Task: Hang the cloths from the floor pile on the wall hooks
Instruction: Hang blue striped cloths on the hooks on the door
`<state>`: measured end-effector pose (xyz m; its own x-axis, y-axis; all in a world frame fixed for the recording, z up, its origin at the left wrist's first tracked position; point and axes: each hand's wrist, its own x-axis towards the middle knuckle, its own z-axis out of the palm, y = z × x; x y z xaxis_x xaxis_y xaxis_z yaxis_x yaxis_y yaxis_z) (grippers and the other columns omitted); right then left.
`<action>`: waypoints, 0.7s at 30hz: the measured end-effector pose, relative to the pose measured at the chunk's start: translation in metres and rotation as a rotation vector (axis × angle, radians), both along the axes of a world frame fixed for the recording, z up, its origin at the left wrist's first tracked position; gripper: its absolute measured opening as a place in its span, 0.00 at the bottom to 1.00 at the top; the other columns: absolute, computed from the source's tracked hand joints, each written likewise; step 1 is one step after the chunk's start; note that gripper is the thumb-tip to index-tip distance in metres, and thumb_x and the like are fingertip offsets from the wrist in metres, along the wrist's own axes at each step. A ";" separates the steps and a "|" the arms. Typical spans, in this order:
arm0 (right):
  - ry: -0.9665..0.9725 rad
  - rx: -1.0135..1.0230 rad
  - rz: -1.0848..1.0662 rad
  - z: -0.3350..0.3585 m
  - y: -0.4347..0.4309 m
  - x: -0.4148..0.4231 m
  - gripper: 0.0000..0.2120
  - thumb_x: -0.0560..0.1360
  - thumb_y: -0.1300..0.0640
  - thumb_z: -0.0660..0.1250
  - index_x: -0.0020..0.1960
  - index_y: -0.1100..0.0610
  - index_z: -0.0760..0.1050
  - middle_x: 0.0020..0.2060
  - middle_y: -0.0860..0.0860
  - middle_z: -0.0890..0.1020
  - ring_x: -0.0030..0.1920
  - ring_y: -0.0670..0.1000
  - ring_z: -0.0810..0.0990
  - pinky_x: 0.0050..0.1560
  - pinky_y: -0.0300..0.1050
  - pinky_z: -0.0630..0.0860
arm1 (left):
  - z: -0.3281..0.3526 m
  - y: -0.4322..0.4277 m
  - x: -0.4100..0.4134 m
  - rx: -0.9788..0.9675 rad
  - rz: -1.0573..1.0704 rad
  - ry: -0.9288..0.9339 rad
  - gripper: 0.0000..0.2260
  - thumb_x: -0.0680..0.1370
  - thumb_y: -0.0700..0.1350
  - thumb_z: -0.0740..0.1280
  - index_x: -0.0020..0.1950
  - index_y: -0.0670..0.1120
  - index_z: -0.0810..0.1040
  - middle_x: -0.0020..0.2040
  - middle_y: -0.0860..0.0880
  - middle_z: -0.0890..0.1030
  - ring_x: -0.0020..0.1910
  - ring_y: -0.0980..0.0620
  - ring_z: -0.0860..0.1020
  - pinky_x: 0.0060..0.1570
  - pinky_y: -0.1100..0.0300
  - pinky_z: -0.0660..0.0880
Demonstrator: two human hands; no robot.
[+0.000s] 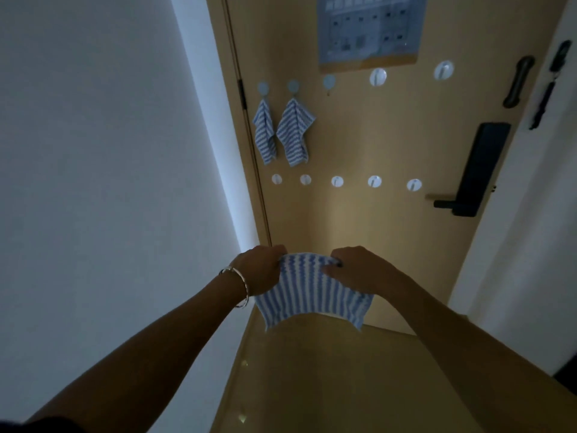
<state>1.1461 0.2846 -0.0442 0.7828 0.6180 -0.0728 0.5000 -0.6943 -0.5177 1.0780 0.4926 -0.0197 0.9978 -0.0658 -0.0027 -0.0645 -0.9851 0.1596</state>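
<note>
Both hands held a striped cloth (312,292) spread before the lower part of the door (359,135). The left hand (262,270), a bracelet (240,285) on its wrist, pinched the cloth's upper left corner, and the right hand (356,270) pinched the upper right, fingers curled over the edge. High on the door, the first hung cloth (264,132) drooped from the hook (263,88) nearest the hinge edge — the second hung cloth (295,132) from the next hook (293,86).

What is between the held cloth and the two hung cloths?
Head view: only bare door and the lower hook row, all empty, between the held cloth and the hung cloths.
</note>
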 end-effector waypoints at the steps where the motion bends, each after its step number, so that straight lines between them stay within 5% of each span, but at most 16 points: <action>1: 0.005 0.012 -0.013 0.001 -0.007 0.010 0.18 0.80 0.46 0.59 0.35 0.51 0.60 0.31 0.48 0.67 0.30 0.46 0.68 0.33 0.39 0.64 | 0.004 -0.005 0.012 -0.003 -0.014 -0.009 0.10 0.80 0.42 0.55 0.59 0.44 0.72 0.52 0.43 0.79 0.50 0.44 0.78 0.48 0.54 0.75; 10: -0.048 0.024 -0.108 0.031 -0.039 0.105 0.22 0.79 0.43 0.61 0.33 0.54 0.60 0.31 0.48 0.67 0.31 0.46 0.67 0.36 0.41 0.62 | 0.022 -0.028 0.127 -0.097 -0.128 -0.125 0.06 0.80 0.44 0.57 0.50 0.44 0.73 0.48 0.43 0.79 0.48 0.44 0.77 0.45 0.55 0.72; 21: -0.180 -0.028 -0.184 0.098 -0.006 0.285 0.18 0.81 0.45 0.58 0.35 0.51 0.60 0.32 0.48 0.67 0.32 0.46 0.67 0.34 0.40 0.62 | 0.076 0.013 0.336 -0.238 -0.314 -0.281 0.09 0.74 0.49 0.52 0.34 0.50 0.60 0.30 0.50 0.66 0.29 0.51 0.66 0.31 0.60 0.59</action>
<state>1.4309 0.2782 0.0540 0.8839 0.4635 0.0625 0.4459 -0.7949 -0.4114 1.4145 0.5060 0.0563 0.8897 -0.3298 0.3157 -0.4256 -0.8494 0.3121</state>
